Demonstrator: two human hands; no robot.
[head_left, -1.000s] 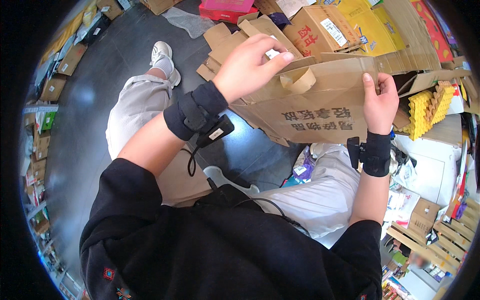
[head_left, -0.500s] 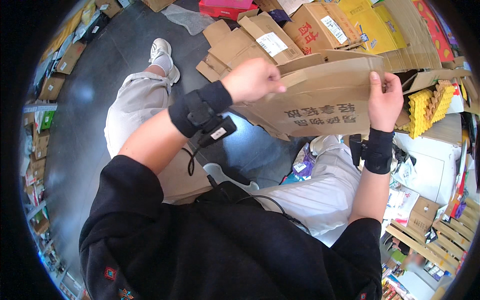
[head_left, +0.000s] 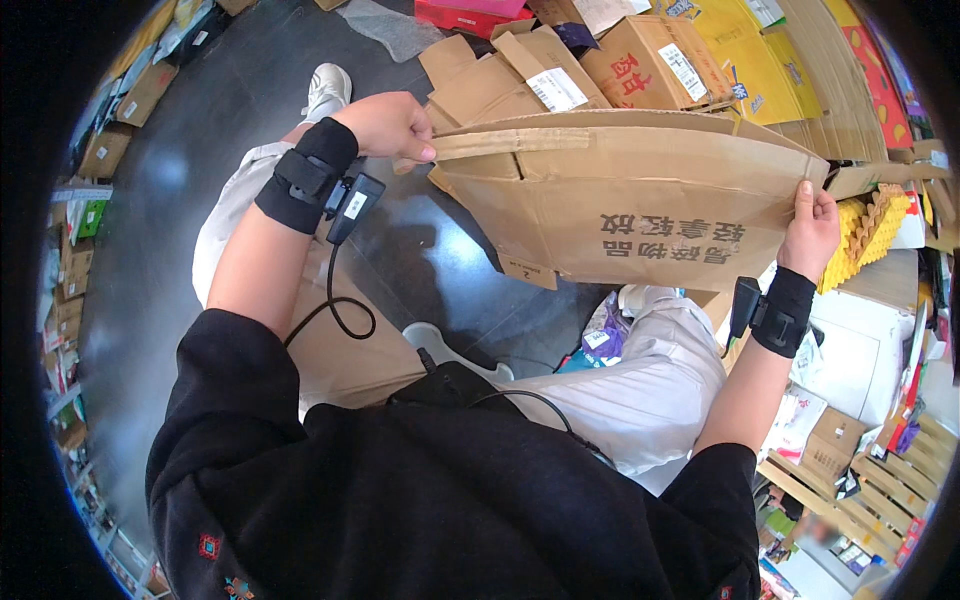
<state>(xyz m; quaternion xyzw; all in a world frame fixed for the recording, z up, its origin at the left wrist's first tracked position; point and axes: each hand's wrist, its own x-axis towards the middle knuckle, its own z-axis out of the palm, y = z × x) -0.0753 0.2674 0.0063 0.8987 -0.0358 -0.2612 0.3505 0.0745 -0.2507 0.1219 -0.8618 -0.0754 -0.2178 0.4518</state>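
A large brown cardboard box (head_left: pixel 560 215), partly flattened with dark print on its side, hangs between my hands above my knees. My left hand (head_left: pixel 392 128) is closed in a pinch at the box's upper left corner. Its fingertips hold the end of a lighter brown tape strip (head_left: pixel 510 141), which runs along the box's upper edge. At the right corner, my right hand (head_left: pixel 810 232) grips the cardboard, thumb on the printed face and fingers mostly behind it. A small flap (head_left: pixel 528 272) dangles from the lower left edge.
Beyond the box lie more cartons (head_left: pixel 650 65), a yellow carton (head_left: pixel 765 70) and a clear plastic sheet (head_left: pixel 395 28). Yellow egg-crate trays (head_left: pixel 865 235) stand at the right. A purple package (head_left: pixel 605 335) sits by my right foot. Shelves with parcels (head_left: pixel 85 250) line the left.
My left hand has moved left, with the tape strip's end now in its fingers. The box has shifted right and spread wider, and my right hand has moved right and down with it.
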